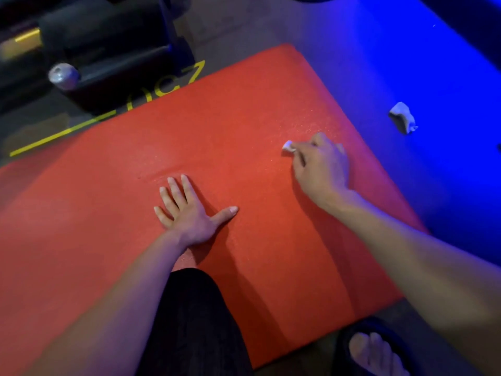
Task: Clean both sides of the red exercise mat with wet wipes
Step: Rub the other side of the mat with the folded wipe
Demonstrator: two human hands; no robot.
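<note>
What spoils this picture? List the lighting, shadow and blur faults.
Head view: strong blue light floods the floor at right and tints the crumpled wipe; the black equipment at upper left is dim and smeared; the right hand and left hand cast soft shadows on the red mat; wide-angle bending curves the mat's edges.

red mat [217, 137] flat on floor, white wipe [288, 146] on it

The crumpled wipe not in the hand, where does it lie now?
In the head view the crumpled wipe lies upper right on the blue-lit floor, beyond the red mat edge, past the right hand.
</note>
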